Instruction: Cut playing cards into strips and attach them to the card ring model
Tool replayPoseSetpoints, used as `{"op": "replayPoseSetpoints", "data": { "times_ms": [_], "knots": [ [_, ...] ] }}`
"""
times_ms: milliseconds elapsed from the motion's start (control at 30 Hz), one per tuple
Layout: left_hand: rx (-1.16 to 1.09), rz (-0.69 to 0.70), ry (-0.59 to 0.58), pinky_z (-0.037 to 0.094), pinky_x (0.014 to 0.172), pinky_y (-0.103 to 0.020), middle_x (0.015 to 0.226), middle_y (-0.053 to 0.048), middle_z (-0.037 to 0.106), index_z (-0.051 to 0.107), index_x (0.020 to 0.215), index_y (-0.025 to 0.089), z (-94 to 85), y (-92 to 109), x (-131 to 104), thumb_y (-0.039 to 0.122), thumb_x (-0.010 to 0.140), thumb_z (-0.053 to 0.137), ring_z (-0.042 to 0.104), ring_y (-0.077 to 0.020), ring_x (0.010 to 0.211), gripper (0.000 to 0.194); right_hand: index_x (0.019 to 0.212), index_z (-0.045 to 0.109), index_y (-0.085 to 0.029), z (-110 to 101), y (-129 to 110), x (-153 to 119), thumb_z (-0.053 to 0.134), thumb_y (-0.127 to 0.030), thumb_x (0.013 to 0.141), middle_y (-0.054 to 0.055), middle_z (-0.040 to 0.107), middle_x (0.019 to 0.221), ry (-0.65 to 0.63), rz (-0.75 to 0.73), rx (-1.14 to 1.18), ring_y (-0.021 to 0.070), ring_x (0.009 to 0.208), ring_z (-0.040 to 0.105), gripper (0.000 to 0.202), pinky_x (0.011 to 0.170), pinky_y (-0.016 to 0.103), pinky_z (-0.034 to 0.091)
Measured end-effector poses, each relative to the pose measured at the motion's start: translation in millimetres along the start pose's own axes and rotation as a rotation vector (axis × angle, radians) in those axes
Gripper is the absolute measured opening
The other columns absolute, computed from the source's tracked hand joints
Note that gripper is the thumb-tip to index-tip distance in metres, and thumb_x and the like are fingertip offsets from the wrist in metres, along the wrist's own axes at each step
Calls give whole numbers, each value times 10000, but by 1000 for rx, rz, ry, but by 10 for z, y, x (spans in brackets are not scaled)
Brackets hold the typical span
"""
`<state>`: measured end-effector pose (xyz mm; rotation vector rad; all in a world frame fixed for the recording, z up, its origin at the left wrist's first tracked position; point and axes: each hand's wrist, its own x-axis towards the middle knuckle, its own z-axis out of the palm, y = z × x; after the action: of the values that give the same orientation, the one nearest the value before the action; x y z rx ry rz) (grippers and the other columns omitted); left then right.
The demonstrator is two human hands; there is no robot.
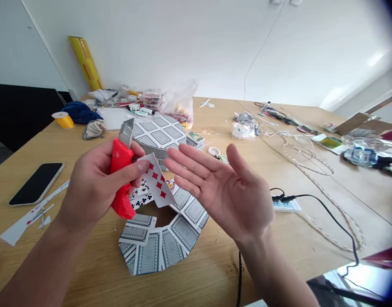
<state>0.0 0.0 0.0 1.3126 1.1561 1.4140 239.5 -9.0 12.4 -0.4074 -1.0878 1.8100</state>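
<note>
My left hand (93,183) is closed around red-handled scissors (122,164), their grey metal end pointing up. Between its thumb and fingers it also pinches a playing card (157,183), whose cut piece shows red diamonds. To the right, my right hand (221,192) is open, palm up and fingers stretched out, holding nothing. Below both hands lies a ring of overlapping playing cards (148,251), mostly backs up, with a few club faces showing. Behind it stands a round drum-like piece covered in cards (160,130); my hands hide part of it.
A phone (36,184) and cut card strips (23,224) lie at left. A yellow spool (63,120), a plastic bag (180,104) and a card stack (195,139) are behind. At right are a power strip (287,205) with black cable and coiled twisted cord (311,170).
</note>
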Motion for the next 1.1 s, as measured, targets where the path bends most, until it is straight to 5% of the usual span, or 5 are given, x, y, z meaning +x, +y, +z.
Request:
{"op": "replayPoseSetpoints", "data": {
  "times_ms": [133,233,333,467,1100],
  "knots": [
    [-28,-10,-27,517,440,-205,669,31,633,750,945,252,42,-9,-11,376,804,953,617,-112,534,277,1180,850,-315,-24,137,-7,709,-435,1049,47,837,1216,232,-226,-346,262,1115,810,227,1034,489,658],
    [-25,11,-50,519,460,-200,675,26,659,756,949,247,66,-32,-7,361,805,958,631,-117,558,274,1016,864,-326,-44,202,0,894,-219,892,21,803,1264,383,-429,-657,244,1290,727,166,1164,458,583],
    [-5,46,-33,525,493,-212,776,22,721,768,961,254,89,-48,-17,333,788,971,629,-108,583,278,1140,840,-318,-27,195,19,935,-258,847,35,742,1426,254,-260,-602,273,1424,652,314,1200,476,567],
    [8,64,20,538,504,-236,899,3,774,757,968,264,138,-22,-64,370,798,965,672,-135,638,290,1305,792,-280,28,201,13,919,-328,868,60,835,1217,88,42,-439,265,1104,811,457,939,439,700],
    [67,61,51,499,457,-262,706,37,688,804,911,292,260,138,-235,398,761,971,588,-115,505,248,1098,850,-303,107,329,-166,886,-241,903,-1,850,1005,323,-348,-857,169,796,787,208,671,271,671]
  ]
}}
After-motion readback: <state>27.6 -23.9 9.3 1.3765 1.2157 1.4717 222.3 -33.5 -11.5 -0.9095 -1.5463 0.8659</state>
